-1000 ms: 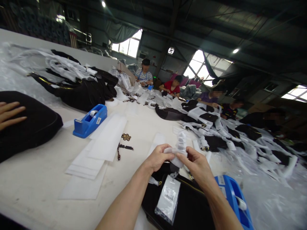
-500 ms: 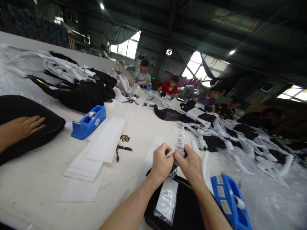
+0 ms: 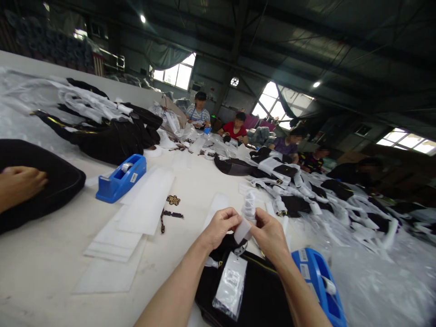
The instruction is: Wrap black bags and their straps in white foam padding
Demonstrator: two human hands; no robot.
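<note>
A black bag [image 3: 262, 290] with a gold zip lies in front of me, and a white tag in a clear sleeve [image 3: 231, 281] rests on it. Above the bag rises its strap [image 3: 250, 204], wrapped in white material. My left hand [image 3: 221, 227] is closed, pinching the loose end of a white foam strip [image 3: 242, 230] between thumb and fingers. My right hand [image 3: 270, 234] is closed round the wrapped strap beside it; its fingertips are partly hidden. A metal ring [image 3: 241, 249] shows just below my hands.
Blue tape dispensers stand at right [image 3: 320, 281] and left [image 3: 121, 178]. White foam sheets [image 3: 146, 200], a leopard-print charm [image 3: 173, 200] and a dark tassel [image 3: 173, 214] lie on the table. Another person's hand [image 3: 23, 186] rests on a black bag at left. Wrapped bags [image 3: 296, 204] crowd the right.
The foam strip's end now shows its broad face between my hands, and my left fingers have shifted on it. The other person's hand at left has drawn back and curled.
</note>
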